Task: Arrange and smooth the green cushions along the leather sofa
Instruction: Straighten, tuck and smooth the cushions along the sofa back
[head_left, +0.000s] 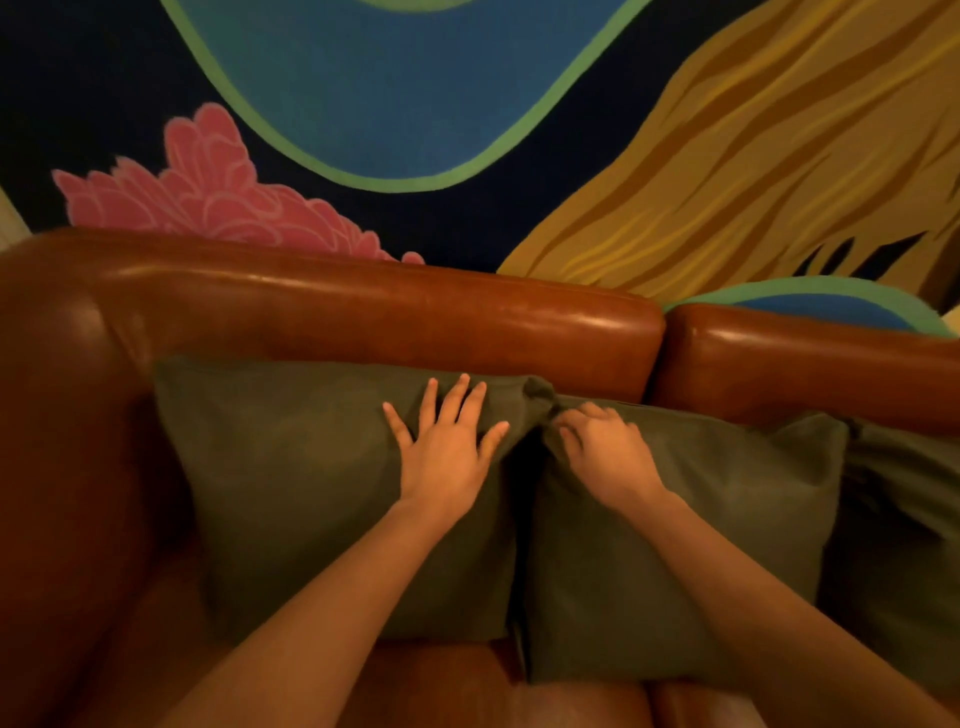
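Pressing flat, the left hand, fingers spread wide, steadies the left green fabric cushion against the brown leather sofa's backrest while the right hand, fingers curled, pinches the neighbouring green cushion's top corner, probably squaring it.

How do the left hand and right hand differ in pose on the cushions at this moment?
The left hand lies flat with fingers spread on the left cushion; the right hand has fingers curled at the upper corner of the middle cushion. The left presses the face, the right works the edge. Both are bare and touching green fabric.
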